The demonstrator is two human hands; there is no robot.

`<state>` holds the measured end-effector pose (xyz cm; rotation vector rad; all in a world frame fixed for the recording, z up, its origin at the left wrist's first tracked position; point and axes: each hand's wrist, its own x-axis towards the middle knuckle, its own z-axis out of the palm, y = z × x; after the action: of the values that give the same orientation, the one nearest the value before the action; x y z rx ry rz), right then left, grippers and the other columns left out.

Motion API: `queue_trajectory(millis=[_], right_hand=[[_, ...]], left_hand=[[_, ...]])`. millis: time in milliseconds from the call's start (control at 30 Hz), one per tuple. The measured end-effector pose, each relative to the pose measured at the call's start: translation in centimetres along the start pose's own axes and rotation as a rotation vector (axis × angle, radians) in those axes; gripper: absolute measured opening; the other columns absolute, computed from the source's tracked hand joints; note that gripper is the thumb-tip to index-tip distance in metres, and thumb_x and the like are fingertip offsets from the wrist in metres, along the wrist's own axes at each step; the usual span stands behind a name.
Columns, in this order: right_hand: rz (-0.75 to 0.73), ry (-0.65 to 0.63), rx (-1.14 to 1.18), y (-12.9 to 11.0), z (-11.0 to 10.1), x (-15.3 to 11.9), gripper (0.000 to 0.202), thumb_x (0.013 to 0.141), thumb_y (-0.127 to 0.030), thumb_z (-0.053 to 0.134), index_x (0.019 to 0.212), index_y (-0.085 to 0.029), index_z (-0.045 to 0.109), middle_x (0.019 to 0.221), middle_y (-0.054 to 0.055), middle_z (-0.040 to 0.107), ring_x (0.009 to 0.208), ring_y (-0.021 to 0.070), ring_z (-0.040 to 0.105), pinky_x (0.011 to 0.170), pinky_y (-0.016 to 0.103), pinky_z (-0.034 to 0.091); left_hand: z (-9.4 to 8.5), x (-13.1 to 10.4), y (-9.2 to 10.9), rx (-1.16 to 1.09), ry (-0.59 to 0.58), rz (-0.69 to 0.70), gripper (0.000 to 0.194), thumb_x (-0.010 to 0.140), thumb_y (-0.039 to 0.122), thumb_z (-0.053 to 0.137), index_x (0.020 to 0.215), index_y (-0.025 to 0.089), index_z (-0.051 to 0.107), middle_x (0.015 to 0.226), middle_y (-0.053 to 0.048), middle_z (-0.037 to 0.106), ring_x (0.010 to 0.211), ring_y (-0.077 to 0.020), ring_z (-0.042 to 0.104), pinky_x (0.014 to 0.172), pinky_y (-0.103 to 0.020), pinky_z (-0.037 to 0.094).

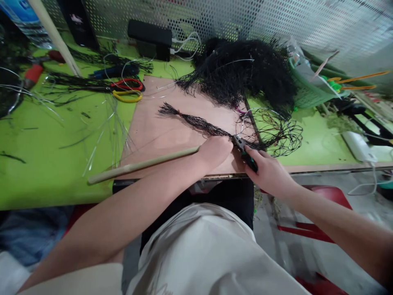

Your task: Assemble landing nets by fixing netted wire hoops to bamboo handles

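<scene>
My right hand (268,172) is closed round the dark handles of a pair of pliers (241,145). Their metal jaws reach to a bundle of black wire-like strands (202,125), right beside my left hand (216,151). That hand is closed at the bundle, its fingertips mostly turned away from view. Leftward the bundle runs to a tied end with short splayed tips; to the right it opens into loose loops (281,133). A wooden stick (144,163) lies on the board, one end by my left wrist.
A pinkish board (147,119) lies on the green table (39,164). Behind it sits a heap of black strands (242,71), with a green basket (310,88) to its right. Scissors (127,88) with red and yellow handles, a black power adapter (150,39) and clear line ends are on the left.
</scene>
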<state>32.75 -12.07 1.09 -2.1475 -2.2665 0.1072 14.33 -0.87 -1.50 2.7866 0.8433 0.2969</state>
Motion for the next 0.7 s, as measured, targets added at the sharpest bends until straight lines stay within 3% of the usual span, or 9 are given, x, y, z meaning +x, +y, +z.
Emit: queue_trajectory(millis=[200, 533, 700], right_hand=[[0.103, -0.015, 0.234, -0.2, -1.3, 0.4, 0.049, 0.093, -0.044, 0.055, 0.137, -0.023, 0.058, 0.107, 0.008, 0.076, 0.090, 0.0263, 0.072, 0.075, 0.034, 0.053], [0.094, 0.017, 0.142, -0.1, -2.8, 0.0, 0.056, 0.092, -0.047, 0.055, 0.143, -0.023, 0.054, 0.107, 0.012, 0.076, 0.092, 0.0312, 0.072, 0.074, 0.039, 0.053], [0.017, 0.044, 0.139, 0.0, -3.1, 0.9, 0.056, 0.092, -0.046, 0.056, 0.142, -0.022, 0.057, 0.110, 0.012, 0.076, 0.094, 0.0316, 0.072, 0.078, 0.041, 0.054]], left_hand=[[0.1, 0.1, 0.0, 0.011, 0.009, 0.012, 0.032, 0.096, 0.005, 0.043, 0.111, 0.008, 0.070, 0.114, -0.016, 0.073, 0.104, -0.0237, 0.072, 0.091, -0.036, 0.058], [-0.1, 0.1, 0.1, 0.005, -0.018, 0.001, 0.031, 0.095, 0.004, 0.043, 0.111, 0.007, 0.070, 0.113, -0.014, 0.072, 0.105, -0.0259, 0.072, 0.091, -0.038, 0.057], [0.0, 0.0, 0.1, -0.003, -0.008, -0.003, 0.029, 0.096, 0.006, 0.045, 0.111, 0.009, 0.070, 0.112, -0.014, 0.072, 0.106, -0.0244, 0.071, 0.092, -0.037, 0.056]])
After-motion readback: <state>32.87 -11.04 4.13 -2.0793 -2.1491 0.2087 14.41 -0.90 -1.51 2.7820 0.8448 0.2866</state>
